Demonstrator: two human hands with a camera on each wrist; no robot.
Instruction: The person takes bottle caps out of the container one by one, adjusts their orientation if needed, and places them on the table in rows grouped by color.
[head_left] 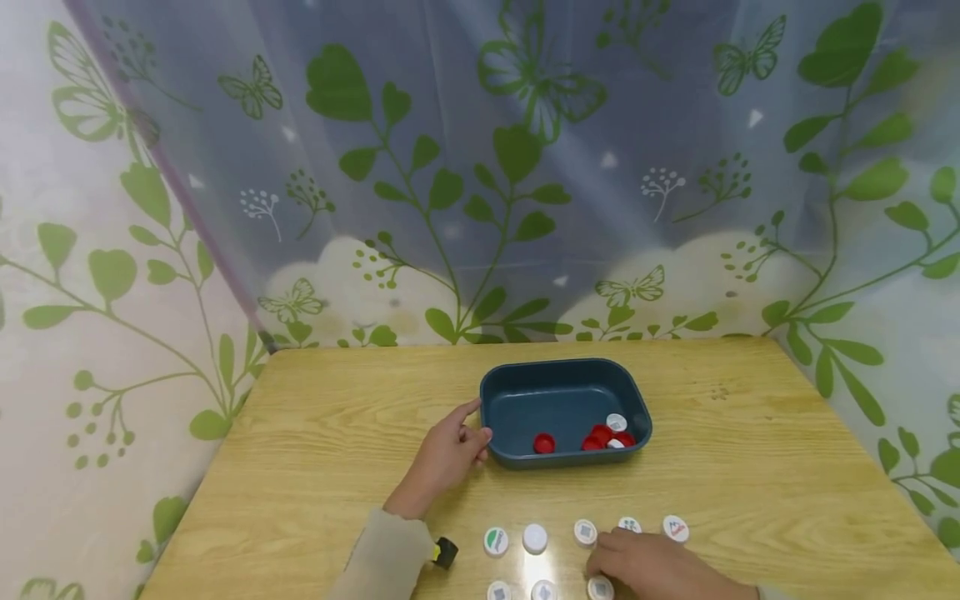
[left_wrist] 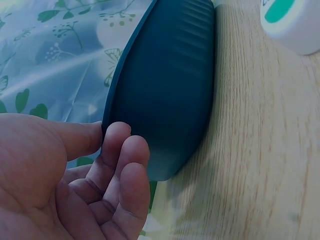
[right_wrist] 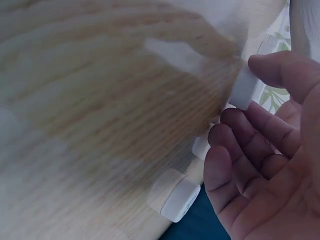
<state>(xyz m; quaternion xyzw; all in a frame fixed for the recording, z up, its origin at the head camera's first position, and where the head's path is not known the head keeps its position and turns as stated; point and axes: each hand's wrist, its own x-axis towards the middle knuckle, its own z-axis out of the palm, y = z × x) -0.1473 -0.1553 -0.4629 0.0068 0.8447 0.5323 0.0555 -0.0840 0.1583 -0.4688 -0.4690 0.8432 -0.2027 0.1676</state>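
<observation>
My left hand (head_left: 447, 454) holds the left end of a dark blue plastic bin (head_left: 555, 459). In the left wrist view the thumb lies at the rim, with curled fingers against the outer wall. Over the rows of caps, my right hand (head_left: 645, 562) pinches a white bottle cap (right_wrist: 244, 89) between thumb and finger, as the right wrist view shows. Inside the bin lie several red caps (head_left: 544, 443) and white caps (head_left: 617, 422), mostly in the right front corner.
White caps stand on the wooden table (head_left: 360, 400) in two rows before the bin, among them a green-marked cap (head_left: 496, 542), a plain one (head_left: 535, 538) and a red-marked one (head_left: 675, 528). A small black object (head_left: 444, 552) is beside the left sleeve. Patterned curtains (head_left: 480, 167) surround the table.
</observation>
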